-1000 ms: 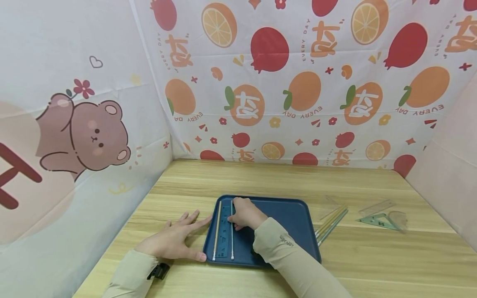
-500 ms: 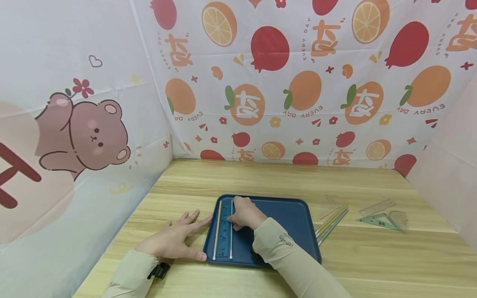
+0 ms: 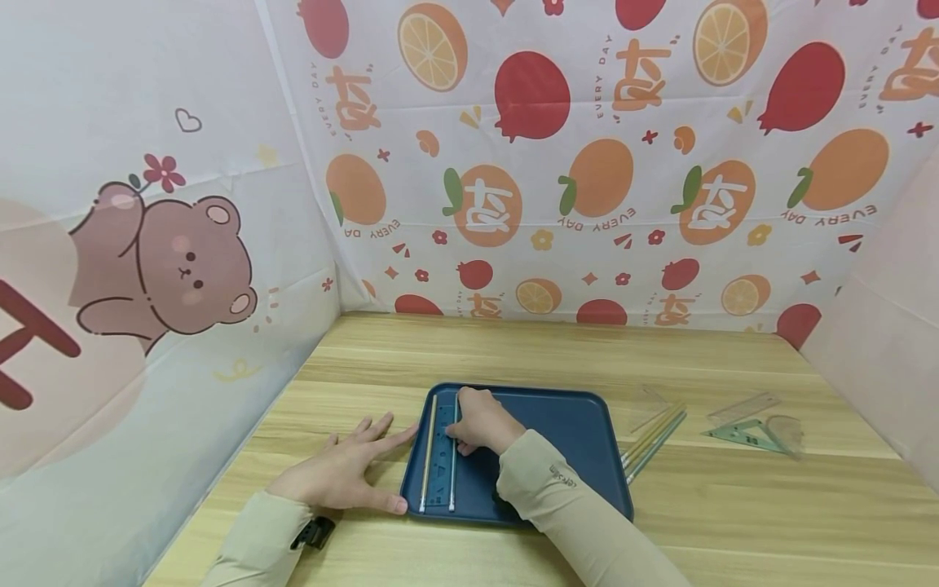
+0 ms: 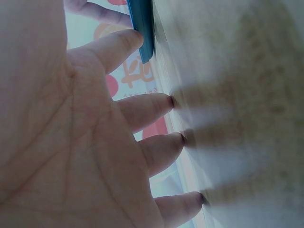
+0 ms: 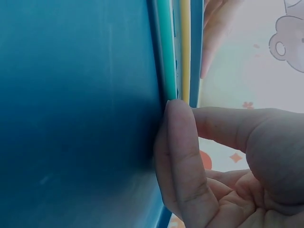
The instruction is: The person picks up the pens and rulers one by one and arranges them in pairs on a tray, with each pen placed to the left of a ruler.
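Note:
A dark blue tray (image 3: 553, 456) lies on the table, with a blue ruler (image 3: 440, 469) flat along its left side. To the ruler's left is a yellow pencil (image 3: 427, 456); along its right edge lies a green pencil (image 3: 452, 481). My right hand (image 3: 486, 420) pinches the green pencil near its far end, thumb toward the ruler. In the right wrist view fingertips meet the green pencil (image 5: 166, 52) and cover its end. Fingers spread, my left hand (image 3: 345, 474) touches the tray's left rim; the left wrist view shows fingers against the tray edge (image 4: 142, 28).
Several yellow and green pencils (image 3: 654, 440) rest against the tray's right rim. Beside them is a clear set square (image 3: 647, 408). Further right lie a clear ruler (image 3: 744, 406), a green set square (image 3: 748, 436) and a clear protractor (image 3: 785, 432). Fabric walls enclose the table.
The green pencil has shifted slightly left, closing up on the ruler, with my right hand still at its far end. My left hand has stayed at the tray's rim.

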`<act>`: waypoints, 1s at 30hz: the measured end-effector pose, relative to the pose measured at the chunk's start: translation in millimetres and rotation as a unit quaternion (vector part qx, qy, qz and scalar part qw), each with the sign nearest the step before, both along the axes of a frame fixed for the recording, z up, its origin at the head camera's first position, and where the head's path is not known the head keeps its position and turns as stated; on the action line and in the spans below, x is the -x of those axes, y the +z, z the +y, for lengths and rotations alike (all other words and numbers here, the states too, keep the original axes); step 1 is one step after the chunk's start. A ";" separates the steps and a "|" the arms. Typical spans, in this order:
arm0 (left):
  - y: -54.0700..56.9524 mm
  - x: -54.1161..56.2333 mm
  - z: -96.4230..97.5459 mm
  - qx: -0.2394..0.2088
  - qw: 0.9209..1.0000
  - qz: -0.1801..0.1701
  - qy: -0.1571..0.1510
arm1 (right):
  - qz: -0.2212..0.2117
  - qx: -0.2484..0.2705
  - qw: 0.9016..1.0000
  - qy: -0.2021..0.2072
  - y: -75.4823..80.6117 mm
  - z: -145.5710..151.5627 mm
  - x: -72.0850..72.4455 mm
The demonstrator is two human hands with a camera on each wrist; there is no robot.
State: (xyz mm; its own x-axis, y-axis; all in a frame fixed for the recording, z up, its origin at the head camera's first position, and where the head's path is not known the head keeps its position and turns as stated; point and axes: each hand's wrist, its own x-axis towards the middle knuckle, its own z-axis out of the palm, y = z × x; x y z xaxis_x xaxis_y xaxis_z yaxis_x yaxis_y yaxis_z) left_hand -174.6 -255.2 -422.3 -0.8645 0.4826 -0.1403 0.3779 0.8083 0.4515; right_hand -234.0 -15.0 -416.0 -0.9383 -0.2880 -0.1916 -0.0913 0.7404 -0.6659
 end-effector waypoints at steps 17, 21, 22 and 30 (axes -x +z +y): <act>-1.0 1.5 -0.7 0.004 1.000 -0.007 0.007 | -0.010 0.023 0.999 0.029 11.1 9.1 -7.4; -1.1 1.4 0.1 0.003 1.000 -0.008 0.004 | -0.002 0.024 0.999 0.034 13.5 13.6 -8.7; -1.2 1.5 0.1 0.003 1.000 -0.009 0.005 | -0.001 0.025 0.999 0.035 14.5 14.8 -9.1; -3.2 3.3 -1.4 0.007 1.000 -0.008 0.004 | 0.001 0.036 0.998 0.047 23.1 26.3 -10.3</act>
State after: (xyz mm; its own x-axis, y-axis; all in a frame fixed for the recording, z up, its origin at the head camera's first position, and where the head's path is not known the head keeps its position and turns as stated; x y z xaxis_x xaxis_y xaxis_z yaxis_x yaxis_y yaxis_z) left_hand -178.0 -256.6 -425.5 -0.8657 0.4738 -0.1616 0.3642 0.8175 0.4460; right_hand -223.7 11.3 -392.9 -0.9068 -0.3877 -0.1656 -0.1595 0.6791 -0.7165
